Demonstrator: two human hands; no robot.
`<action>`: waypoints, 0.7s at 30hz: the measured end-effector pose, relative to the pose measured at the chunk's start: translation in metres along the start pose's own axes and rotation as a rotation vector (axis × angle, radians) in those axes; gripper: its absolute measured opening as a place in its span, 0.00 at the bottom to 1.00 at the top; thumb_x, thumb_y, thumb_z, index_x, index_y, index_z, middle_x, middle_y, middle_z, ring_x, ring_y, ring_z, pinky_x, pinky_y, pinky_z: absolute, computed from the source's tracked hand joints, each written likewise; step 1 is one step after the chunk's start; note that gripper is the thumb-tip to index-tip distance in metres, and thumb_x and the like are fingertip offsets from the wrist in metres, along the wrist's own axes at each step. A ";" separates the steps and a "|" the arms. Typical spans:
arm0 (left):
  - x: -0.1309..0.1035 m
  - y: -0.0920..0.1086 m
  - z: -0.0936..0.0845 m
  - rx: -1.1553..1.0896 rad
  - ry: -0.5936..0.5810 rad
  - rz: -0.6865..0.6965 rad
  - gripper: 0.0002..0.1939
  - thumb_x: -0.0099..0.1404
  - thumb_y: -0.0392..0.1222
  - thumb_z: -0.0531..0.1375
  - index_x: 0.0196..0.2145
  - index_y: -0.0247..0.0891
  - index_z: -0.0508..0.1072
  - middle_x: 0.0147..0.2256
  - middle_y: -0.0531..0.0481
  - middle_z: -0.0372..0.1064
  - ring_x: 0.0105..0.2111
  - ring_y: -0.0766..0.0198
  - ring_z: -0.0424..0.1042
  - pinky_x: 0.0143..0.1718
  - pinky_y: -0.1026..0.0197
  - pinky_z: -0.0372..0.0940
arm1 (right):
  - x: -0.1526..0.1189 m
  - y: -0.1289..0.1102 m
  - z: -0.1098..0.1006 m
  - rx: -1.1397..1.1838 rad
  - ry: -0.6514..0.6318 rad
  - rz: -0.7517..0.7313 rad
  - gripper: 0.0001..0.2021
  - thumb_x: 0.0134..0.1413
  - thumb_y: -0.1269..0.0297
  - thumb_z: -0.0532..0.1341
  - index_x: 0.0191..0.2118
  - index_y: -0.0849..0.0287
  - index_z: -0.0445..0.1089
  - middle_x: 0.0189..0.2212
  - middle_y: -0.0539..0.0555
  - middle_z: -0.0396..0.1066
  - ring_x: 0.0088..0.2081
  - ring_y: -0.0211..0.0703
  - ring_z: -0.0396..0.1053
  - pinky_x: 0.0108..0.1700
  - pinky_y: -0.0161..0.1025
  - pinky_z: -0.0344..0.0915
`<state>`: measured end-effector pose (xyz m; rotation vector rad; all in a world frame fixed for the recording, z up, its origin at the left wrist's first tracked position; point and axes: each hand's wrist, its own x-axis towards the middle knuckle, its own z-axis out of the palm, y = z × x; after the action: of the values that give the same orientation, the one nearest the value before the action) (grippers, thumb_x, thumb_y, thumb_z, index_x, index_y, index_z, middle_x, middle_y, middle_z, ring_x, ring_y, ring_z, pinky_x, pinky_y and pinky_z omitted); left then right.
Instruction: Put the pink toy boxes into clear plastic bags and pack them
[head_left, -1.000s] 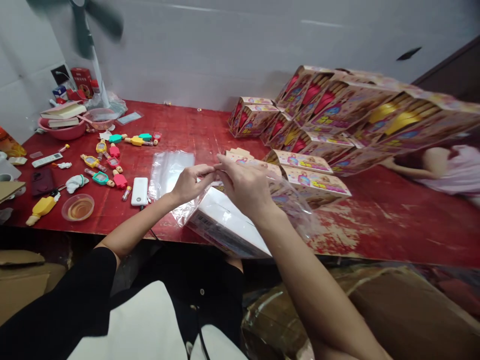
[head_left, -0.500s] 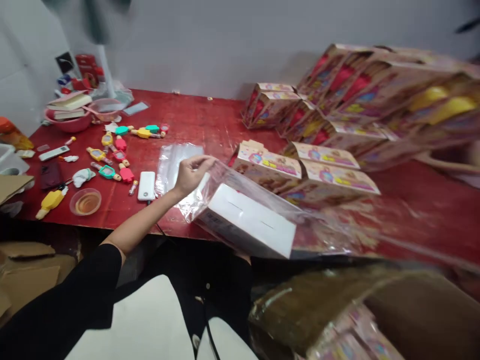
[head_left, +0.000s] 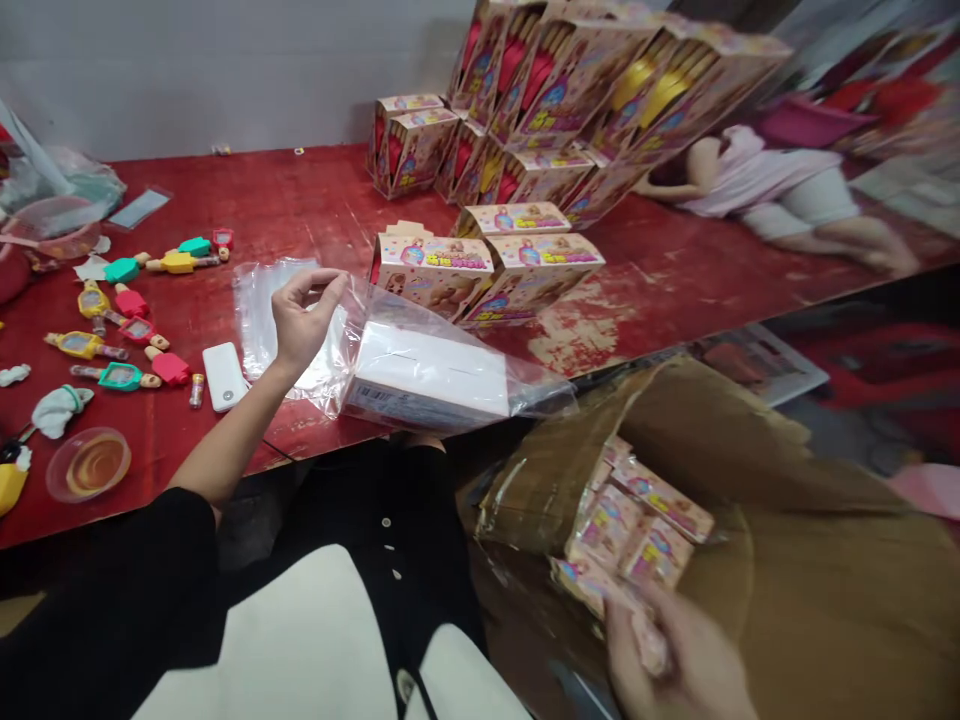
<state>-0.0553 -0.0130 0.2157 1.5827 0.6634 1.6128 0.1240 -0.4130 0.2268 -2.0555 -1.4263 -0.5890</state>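
Note:
My left hand (head_left: 306, 315) pinches the top edge of a clear plastic bag (head_left: 381, 303). Inside that bag lies a white box (head_left: 435, 362), a barcode on its side, at the table's front edge. A stack of flat clear bags (head_left: 259, 300) sits behind my left wrist. Low on the right, my right hand (head_left: 667, 650) is closed around a small pink printed box (head_left: 592, 585), blurred by motion. It is over the opening of a large brown carton (head_left: 810, 560), where several similar printed boxes (head_left: 652, 510) lie.
Printed display boxes (head_left: 540, 270) stand on the red table (head_left: 300, 210), with more stacked behind (head_left: 555, 90). At left are toy pieces (head_left: 120, 375), a white power bank (head_left: 223, 376) and a round plastic tub (head_left: 88, 465). A person (head_left: 780, 190) lies at the far right.
The view has swung right, showing more of the carton. My right hand has come into sight there with a printed box. My left hand still pinches the bag around the white box.

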 end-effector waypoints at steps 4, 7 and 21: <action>-0.001 0.012 0.003 0.057 0.012 0.026 0.09 0.64 0.45 0.67 0.30 0.38 0.79 0.29 0.51 0.77 0.29 0.70 0.74 0.32 0.67 0.69 | 0.089 -0.010 0.061 0.141 0.038 -0.232 0.29 0.62 0.63 0.60 0.69 0.48 0.61 0.57 0.63 0.72 0.58 0.63 0.71 0.58 0.62 0.70; -0.002 0.021 0.007 0.112 0.027 0.065 0.13 0.65 0.48 0.67 0.28 0.37 0.78 0.27 0.52 0.75 0.27 0.71 0.71 0.30 0.68 0.66 | 0.158 -0.019 0.111 0.053 -0.127 -0.392 0.27 0.59 0.60 0.62 0.62 0.66 0.66 0.50 0.70 0.75 0.50 0.63 0.74 0.50 0.56 0.71; 0.003 0.034 0.006 0.256 0.053 0.130 0.24 0.67 0.61 0.63 0.23 0.38 0.73 0.23 0.52 0.69 0.24 0.71 0.67 0.28 0.65 0.62 | 0.219 -0.083 0.140 0.137 -0.139 -0.455 0.35 0.61 0.53 0.61 0.66 0.73 0.57 0.53 0.79 0.68 0.46 0.62 0.72 0.39 0.50 0.70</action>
<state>-0.0545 -0.0308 0.2459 1.8038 0.8381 1.7233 0.1249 -0.1446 0.2787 -1.6976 -1.9799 -0.5142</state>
